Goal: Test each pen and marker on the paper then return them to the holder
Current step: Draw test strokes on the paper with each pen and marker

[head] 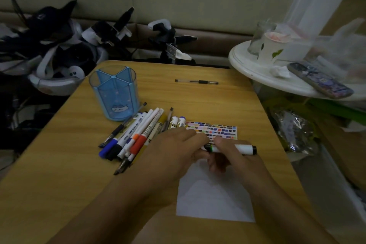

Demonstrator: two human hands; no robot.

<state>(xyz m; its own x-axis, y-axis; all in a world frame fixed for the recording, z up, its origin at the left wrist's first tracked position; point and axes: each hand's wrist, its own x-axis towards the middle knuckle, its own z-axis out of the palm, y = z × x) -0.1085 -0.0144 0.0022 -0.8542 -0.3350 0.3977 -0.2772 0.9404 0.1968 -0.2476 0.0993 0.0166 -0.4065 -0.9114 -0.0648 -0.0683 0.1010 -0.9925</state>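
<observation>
At the near right of the table (190,93), both my hands meet on one marker (235,148) held level just above the paper (213,200). My right hand (233,154) has its fingers curled round the white barrel, whose black end pokes out toward the table's right edge. My left hand (178,144) pinches the other end, by a green band; whether that is the cap being pulled off or pushed on, I cannot tell, as the fingers hide it.

The holder (113,93) stands empty near the left edge. Just beside it, between holder and paper, lies the pile (136,134) of pens and markers, fanned out and touching one another. One pen (197,81) lies apart toward the far edge. A swatch card (215,129) sits at the paper's far end, partly under my fingers.

My reading: this marker is being tested, and the rest wait. The risks look small but real. A stiff cap could give suddenly and jerk my left hand into the pile, rolling pens toward the near-left edge. A bared tip hovering this close could streak the paper or my fingers. The light holder might tip when pens are dropped in from one side.
</observation>
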